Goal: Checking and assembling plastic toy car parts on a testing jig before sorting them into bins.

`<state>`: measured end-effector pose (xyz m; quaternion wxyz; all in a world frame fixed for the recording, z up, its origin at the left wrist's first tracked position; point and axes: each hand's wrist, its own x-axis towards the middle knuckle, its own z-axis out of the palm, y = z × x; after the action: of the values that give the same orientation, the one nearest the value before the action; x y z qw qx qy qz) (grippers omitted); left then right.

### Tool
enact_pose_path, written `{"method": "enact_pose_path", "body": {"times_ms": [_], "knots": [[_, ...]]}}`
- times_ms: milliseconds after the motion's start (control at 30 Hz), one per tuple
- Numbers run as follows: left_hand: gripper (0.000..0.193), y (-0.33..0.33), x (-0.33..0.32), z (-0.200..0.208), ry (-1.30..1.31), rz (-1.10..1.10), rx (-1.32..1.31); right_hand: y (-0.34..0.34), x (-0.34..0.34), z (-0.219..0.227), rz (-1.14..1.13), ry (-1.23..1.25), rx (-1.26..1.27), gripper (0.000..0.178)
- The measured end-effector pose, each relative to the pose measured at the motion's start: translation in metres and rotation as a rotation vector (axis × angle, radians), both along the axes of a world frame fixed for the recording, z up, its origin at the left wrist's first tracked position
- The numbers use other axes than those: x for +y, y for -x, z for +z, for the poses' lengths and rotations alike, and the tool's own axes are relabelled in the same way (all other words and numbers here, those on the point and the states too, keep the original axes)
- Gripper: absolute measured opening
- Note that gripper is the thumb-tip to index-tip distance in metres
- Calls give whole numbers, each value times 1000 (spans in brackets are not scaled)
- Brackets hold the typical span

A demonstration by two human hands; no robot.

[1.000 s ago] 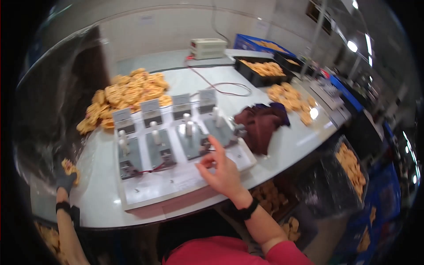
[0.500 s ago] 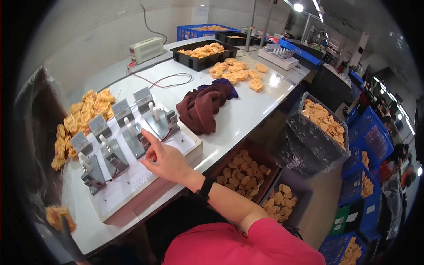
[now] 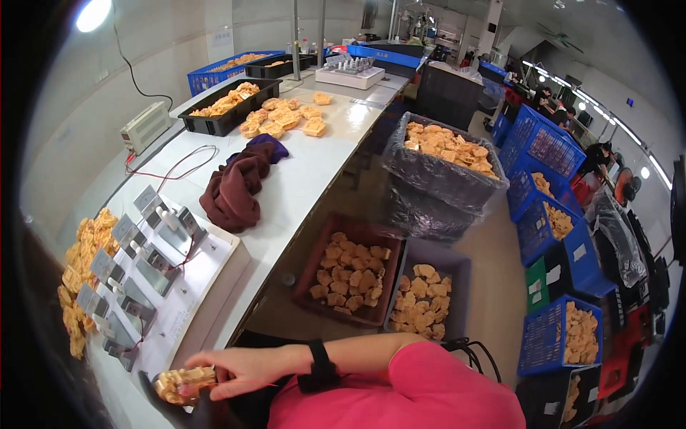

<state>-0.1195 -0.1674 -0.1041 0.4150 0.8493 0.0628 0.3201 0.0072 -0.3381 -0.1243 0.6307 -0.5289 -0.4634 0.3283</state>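
In the lower left of the frame, the yellow piece point(image 3: 182, 385) sits between both hands, its long axis apparently running left to right. The gloved left hand point(image 3: 170, 411) has its grip around it from the left; the bare right hand point(image 3: 246, 370) meets its right end, fingers bent, pinch unclear. The white fixture point(image 3: 182, 309) lies just above them in the frame.

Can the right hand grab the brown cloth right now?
Probably not straight away: the right hand is busy at a yellow piece, and the cloth lies farther off, beyond the white board.
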Motion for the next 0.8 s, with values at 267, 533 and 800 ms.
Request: {"method": "enact_pose_path", "body": {"times_ms": [267,533,800], "knots": [[54,-15,4,-56,559,-335,-119,1,21,12,131,-105,-54,45],[71,-11,2,-16,987,-270,-42,-33,34,33,-233,-69,-427,43],[63,15,2,-2,1222,-166,-102,-16,70,28,-175,-94,-520,43]]}}
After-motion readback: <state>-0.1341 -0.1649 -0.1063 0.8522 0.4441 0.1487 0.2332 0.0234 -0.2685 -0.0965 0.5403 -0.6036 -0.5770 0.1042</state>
